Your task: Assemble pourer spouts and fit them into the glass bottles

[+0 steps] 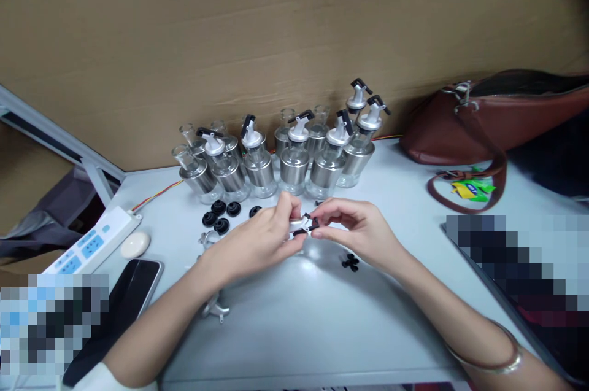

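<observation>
Over the middle of the table, my left hand point(257, 234) is closed around a silver pourer spout point(298, 225) with black parts. My right hand point(356, 228) pinches the spout's black lever point(315, 224) between thumb and fingertips. Behind the hands stand several glass bottles point(294, 167) with steel bands; some carry silver spouts with black levers, others have bare necks. Several black ridged stoppers point(221, 225) lie left of my left hand. A few silver spout pieces point(218, 308) rest near my left forearm, partly hidden by it. Small black parts point(350, 262) lie below my right hand.
A white power strip point(92, 243), a round white object point(135, 245) and a phone point(138, 283) are at the left. On the right are a brown bag point(501, 118) with its strap, and a green and yellow packet point(473, 188). Cardboard point(230, 29) stands behind the table.
</observation>
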Tool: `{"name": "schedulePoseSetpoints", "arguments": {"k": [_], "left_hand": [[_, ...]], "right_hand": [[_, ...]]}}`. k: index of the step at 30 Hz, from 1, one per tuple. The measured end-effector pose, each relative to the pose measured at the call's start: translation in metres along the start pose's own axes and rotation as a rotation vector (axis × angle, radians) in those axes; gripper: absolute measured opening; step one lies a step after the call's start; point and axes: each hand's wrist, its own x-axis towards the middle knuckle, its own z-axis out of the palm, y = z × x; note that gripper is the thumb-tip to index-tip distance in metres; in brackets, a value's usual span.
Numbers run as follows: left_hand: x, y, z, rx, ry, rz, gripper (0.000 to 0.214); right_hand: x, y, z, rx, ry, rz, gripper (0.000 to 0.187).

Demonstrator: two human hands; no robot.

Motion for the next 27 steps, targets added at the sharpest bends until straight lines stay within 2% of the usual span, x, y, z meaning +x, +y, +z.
{"name": "schedulePoseSetpoints", "arguments": {"k": [6,12,17,27], "left_hand": [[0.0023,-0.0057,0.0001,-0.015,0.021,0.003,0.031],[0.0038,-0.0070,0.0019,-0.099,0.039,0.020,0.044],[0.0045,-0.0064,0.0030,-0.093,0.045,0.036,0.044],[0.0053,-0.0050,0.0036,-0.067,0.069,0.047,0.039]], "right_hand": [[-0.0005,-0.0006,0.0000,-0.015,0.018,-0.010,0.013],[-0.0006,-0.0010,0.0011,0.050,-0.003,-0.007,0.017],[-0.0014,-0.0012,0.0028,0.115,-0.016,0.019,0.024],[-0.0028,-0.0020,0.0029,0.156,-0.015,0.054,0.020]]}}
